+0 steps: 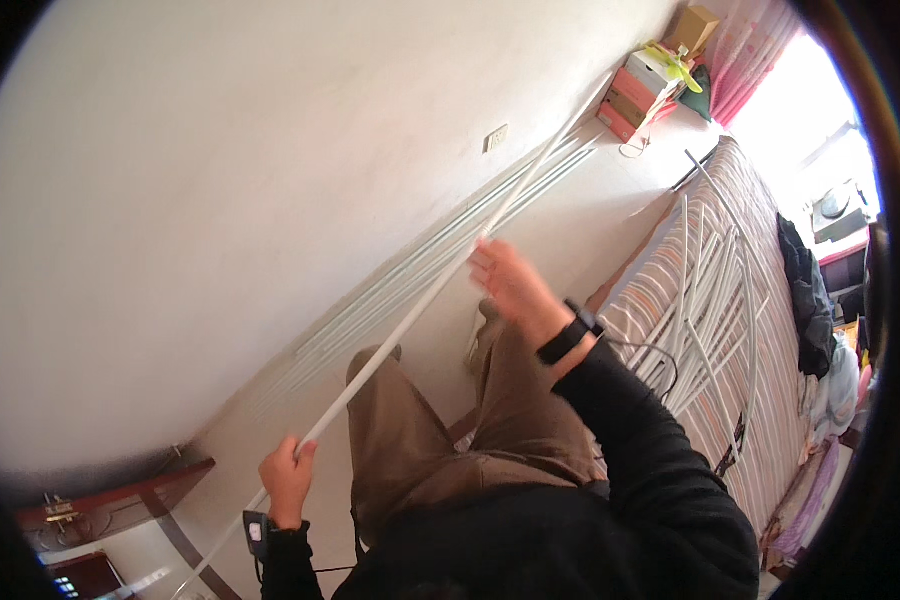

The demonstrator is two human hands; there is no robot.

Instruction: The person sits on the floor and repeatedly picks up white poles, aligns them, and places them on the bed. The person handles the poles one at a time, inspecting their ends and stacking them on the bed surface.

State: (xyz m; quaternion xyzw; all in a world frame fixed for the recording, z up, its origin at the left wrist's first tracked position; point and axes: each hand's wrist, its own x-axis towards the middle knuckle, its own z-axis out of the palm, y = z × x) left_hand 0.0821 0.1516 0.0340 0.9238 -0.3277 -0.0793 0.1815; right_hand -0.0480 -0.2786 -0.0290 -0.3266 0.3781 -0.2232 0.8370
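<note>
A long, thin white pole [402,328] runs diagonally from the lower left, across my legs, toward the far end by the wall. My left hand [288,482] is closed around its nearer part. Farther along, my right hand [515,285] has its fingers curled at the pole, slightly smeared by motion. Beneath and beyond, several similar white poles [425,262] lie side by side on the floor along the wall. To the right, a loose pile of shorter white tubes [715,290] rests on a striped bed [775,420].
The wall [270,180] with a socket [496,138] rises at my left. Stacked boxes [635,100] stand at the far end near a pink curtain [760,50] and a bright window. Dark clothing [805,300] and bags [838,385] lie beyond the bed. A brown wooden door [120,500] is at lower left.
</note>
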